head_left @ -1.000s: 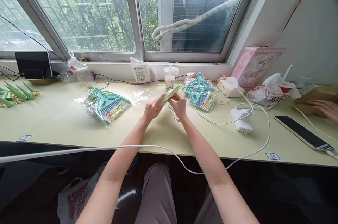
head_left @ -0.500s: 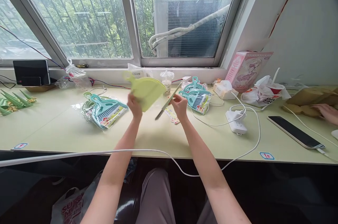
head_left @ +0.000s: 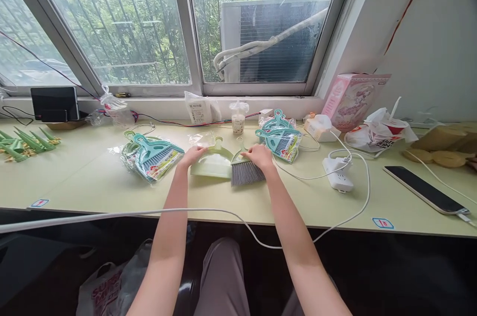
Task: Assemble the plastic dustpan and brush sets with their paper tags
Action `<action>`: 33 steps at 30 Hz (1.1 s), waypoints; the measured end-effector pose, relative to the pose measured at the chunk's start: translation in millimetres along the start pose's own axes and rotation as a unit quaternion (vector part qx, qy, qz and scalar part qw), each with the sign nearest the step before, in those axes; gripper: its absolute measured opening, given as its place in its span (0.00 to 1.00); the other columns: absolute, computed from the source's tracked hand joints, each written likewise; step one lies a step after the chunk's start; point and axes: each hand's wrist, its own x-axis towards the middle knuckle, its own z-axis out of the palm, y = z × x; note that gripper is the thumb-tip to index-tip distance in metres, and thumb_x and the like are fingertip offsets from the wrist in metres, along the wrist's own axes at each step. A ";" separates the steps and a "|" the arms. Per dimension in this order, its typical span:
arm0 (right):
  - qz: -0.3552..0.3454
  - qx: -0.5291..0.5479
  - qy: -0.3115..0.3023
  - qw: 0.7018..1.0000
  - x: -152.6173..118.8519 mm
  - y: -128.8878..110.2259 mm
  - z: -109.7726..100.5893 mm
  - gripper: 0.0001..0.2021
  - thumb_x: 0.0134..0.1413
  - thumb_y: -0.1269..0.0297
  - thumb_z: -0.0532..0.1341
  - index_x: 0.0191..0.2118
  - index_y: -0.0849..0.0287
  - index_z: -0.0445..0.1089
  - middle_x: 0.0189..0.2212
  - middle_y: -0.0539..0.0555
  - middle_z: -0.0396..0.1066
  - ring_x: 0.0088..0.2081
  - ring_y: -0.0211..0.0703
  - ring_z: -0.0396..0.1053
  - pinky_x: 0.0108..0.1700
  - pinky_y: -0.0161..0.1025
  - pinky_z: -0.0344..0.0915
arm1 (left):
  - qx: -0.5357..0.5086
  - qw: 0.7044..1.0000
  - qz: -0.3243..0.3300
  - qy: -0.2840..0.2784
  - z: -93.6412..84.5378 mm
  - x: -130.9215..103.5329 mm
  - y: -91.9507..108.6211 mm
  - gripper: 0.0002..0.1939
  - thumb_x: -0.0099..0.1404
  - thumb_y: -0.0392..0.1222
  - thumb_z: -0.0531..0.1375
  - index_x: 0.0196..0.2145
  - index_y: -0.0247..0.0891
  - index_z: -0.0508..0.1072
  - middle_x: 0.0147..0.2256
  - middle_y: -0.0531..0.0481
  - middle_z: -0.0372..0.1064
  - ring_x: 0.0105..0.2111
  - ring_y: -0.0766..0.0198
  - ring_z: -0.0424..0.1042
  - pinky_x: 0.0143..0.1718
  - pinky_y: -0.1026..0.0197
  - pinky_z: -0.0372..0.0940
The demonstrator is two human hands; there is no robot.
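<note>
A light green dustpan (head_left: pixel 211 167) lies on the table in front of me, its handle pointing toward the window. My left hand (head_left: pixel 194 155) is closed on its left edge. Beside it on the right is a small hand brush (head_left: pixel 248 174) with grey bristles and a light green handle. My right hand (head_left: pixel 260 156) grips the brush near the base of that handle. Brush and dustpan sit side by side. Left of my hands lies a stack of bagged teal dustpan-and-brush sets (head_left: pixel 152 157); another stack (head_left: pixel 279 139) lies to the right.
A white power strip (head_left: pixel 338 174) and a black phone (head_left: pixel 425 189) lie on the right. One white cable (head_left: pixel 223 212) hangs across the front edge. Behind stand a drink cup (head_left: pixel 238 118) and a plastic packet (head_left: pixel 201 108). A pink box (head_left: pixel 354 101) leans at the back right.
Both hands have lowered the dustpan and brush from the air onto the table. The dustpan now lies flat, and the brush has turned bristles toward me. The co-worker's hand at right has mostly left view.
</note>
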 end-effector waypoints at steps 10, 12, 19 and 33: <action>0.040 -0.025 0.076 0.996 11.3 26.7 18.7 0.10 0.57 0.71 0.61 0.44 0.60 0.76 0.43 0.65 0.72 0.44 0.51 0.72 0.42 0.40 0.65 | 0.319 0.945 0.067 0.009 13.4 -3.3 -9.0 0.20 0.54 0.61 0.64 0.29 0.41 0.77 0.37 0.43 0.72 0.43 0.51 0.68 0.42 0.58 0.61; 0.038 -0.049 0.070 0.996 12.7 30.9 22.1 0.12 0.55 0.71 0.63 0.46 0.61 0.76 0.47 0.66 0.70 0.49 0.54 0.68 0.44 0.43 0.66 | 0.312 0.948 0.063 0.002 14.3 -1.0 -13.7 0.17 0.53 0.59 0.65 0.27 0.41 0.76 0.35 0.43 0.73 0.41 0.52 0.69 0.40 0.59 0.61; 0.035 -0.058 0.071 0.995 16.9 40.0 30.9 0.06 0.52 0.71 0.64 0.36 0.65 0.76 0.47 0.69 0.68 0.55 0.61 0.61 0.46 0.49 0.65 | 0.144 0.989 0.024 0.008 12.6 4.0 -10.9 0.13 0.54 0.53 0.64 0.27 0.39 0.73 0.30 0.45 0.73 0.32 0.56 0.69 0.35 0.58 0.60; -0.093 0.587 0.111 0.796 13.0 46.6 -11.5 0.22 0.42 0.47 0.68 0.40 0.56 0.76 0.34 0.54 0.76 0.31 0.41 0.72 0.35 0.39 0.69 | -0.258 0.947 0.070 0.177 -7.6 15.3 -13.5 0.28 0.51 0.60 0.65 0.42 0.36 0.74 0.33 0.47 0.74 0.33 0.63 0.73 0.34 0.62 0.67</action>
